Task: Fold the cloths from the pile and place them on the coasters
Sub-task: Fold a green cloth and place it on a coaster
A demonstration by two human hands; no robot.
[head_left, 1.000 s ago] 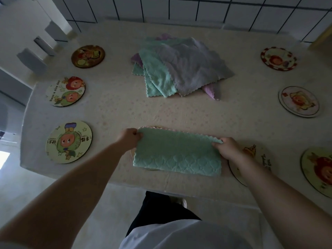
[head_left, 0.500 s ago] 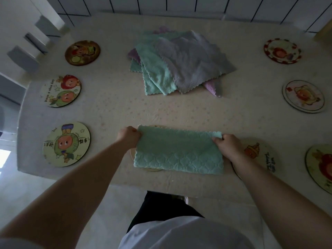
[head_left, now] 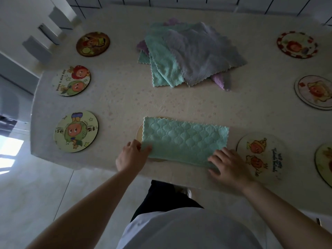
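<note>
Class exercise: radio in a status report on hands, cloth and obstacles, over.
Left hand pinches green cloth at near-left corner. Right hand presses flat on near-right corner. Cloth lies folded, partly covering a coaster. Nothing in the way.

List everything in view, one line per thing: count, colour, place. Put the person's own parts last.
Folded cloth: one, mint green, near table edge, lying over a coaster.
Pile: several cloths, green, grey and purple, far centre of table.
Coasters: eight visible, round, cartoon prints; three down the left, three down the right, one right of the folded cloth, one mostly hidden under it.
Table: one, cream patterned cover.
Left hand: grip pinches the cloth's near left corner.
Right hand: fingers flat on the cloth's near right corner.
</note>
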